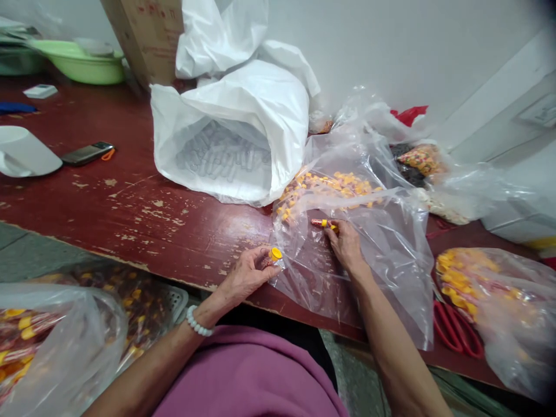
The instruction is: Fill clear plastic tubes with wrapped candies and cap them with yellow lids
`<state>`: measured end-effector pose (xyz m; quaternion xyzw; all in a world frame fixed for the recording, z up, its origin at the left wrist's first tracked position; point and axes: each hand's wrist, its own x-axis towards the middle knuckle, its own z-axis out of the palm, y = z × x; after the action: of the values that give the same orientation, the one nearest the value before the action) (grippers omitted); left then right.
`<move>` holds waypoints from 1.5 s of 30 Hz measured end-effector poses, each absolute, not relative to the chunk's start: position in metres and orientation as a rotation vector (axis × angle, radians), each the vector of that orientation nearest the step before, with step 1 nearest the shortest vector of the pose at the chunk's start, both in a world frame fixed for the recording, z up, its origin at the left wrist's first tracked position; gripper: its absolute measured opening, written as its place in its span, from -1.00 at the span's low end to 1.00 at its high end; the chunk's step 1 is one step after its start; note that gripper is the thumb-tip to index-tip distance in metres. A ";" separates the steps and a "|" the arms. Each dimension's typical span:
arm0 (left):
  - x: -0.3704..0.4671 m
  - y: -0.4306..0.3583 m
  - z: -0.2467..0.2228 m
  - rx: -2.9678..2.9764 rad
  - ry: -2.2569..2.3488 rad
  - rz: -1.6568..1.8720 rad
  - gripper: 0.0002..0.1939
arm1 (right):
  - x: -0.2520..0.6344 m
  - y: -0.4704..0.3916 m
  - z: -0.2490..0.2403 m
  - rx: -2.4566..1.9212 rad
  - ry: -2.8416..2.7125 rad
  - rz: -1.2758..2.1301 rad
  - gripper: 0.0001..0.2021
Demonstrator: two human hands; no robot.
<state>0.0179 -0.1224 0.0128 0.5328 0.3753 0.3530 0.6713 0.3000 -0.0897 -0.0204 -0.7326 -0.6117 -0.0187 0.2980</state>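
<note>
Near the table's front edge, my left hand (245,275) is closed around a small tube with a yellow cap (275,253), its capped end facing up. My right hand (348,246) pinches another small clear tube (320,223) with reddish contents and yellow at its end, held sideways. This hand is over a large clear plastic bag (386,255) lying on the table. Deeper in that bag is a pile of yellow-capped tubes (347,184). Behind my left hand, an open white sack (284,110) lies on its side with many clear tubes (221,159) inside.
Red-handled scissors (456,327) and another bag of yellow-capped pieces (469,278) lie at the right. More filled bags (52,347) stand below the table at the left. A phone (87,153), a white object (26,153) and a green basin (82,63) are on the red table (130,214).
</note>
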 end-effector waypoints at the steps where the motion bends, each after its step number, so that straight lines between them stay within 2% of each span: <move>1: 0.019 -0.123 0.013 1.207 0.845 0.781 -0.76 | 0.294 -0.098 -0.015 -1.921 -1.587 -0.031 -0.65; 4: 0.020 -0.123 0.015 1.251 0.836 0.745 -0.78 | 0.261 -0.131 0.010 -1.726 -1.484 0.211 -0.65; 7: 0.021 -0.124 0.014 1.359 0.827 0.714 -0.79 | 0.218 -0.160 0.039 -1.432 -1.688 0.460 -0.73; 13: 0.022 -0.129 0.008 1.625 0.833 0.689 -0.84 | 0.183 -0.179 0.062 -1.177 -2.022 0.414 -0.65; 16: 0.020 -0.131 0.008 1.664 0.863 0.680 -0.88 | 0.187 -0.179 0.063 -1.254 -1.953 0.476 -0.64; 19: 0.020 -0.132 0.010 1.684 0.907 0.663 -0.90 | 0.189 -0.171 0.060 -1.354 -1.721 0.521 -0.74; 22: 0.025 -0.137 0.011 1.775 0.891 0.574 -0.88 | 0.180 -0.154 0.051 -1.379 -1.477 0.463 -0.75; 26: 0.035 -0.147 0.011 1.843 0.833 0.512 -0.91 | 0.155 -0.139 0.038 -1.282 -1.660 0.306 -0.67; 28: 0.039 -0.150 0.012 1.750 0.788 0.524 -0.86 | 0.149 -0.135 0.034 -1.250 -1.749 0.332 -0.65; 31: 0.038 -0.145 0.014 1.482 0.747 0.498 -0.84 | 0.161 -0.124 0.029 -1.264 -1.571 0.422 -0.70; 38: 0.015 -0.126 0.015 1.075 0.819 0.649 -0.70 | 0.242 -0.079 0.005 -1.524 -1.243 0.408 -0.73; 45: 0.002 -0.129 0.009 0.703 0.653 0.611 -0.61 | 0.252 -0.097 -0.001 -1.615 -1.270 0.493 -0.67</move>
<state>0.0024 -0.1285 0.0090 0.3330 0.3093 0.2893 0.8425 0.2522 -0.0967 -0.0008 -0.6654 -0.5235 0.2030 0.4919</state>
